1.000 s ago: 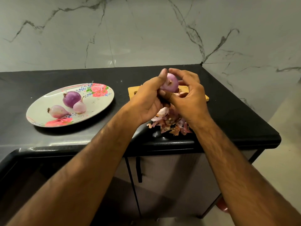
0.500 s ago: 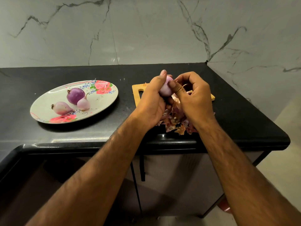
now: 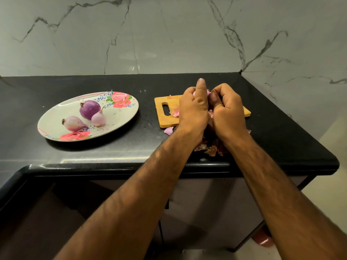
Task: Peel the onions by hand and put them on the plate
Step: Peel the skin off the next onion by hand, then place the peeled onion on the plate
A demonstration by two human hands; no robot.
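Two hands, the left hand and the right hand, curl their fingers tightly round one mostly hidden onion above the cutting board, while three onions lie on the plate.

1 wide-angle view from the person's head looks forward and down along both forearms. The grip, left hand and right hand curled round 1 onion, sits close, just right of centre. The plate lies left of the grip, the marble wall beyond it and the countertop edge nearer the camera.
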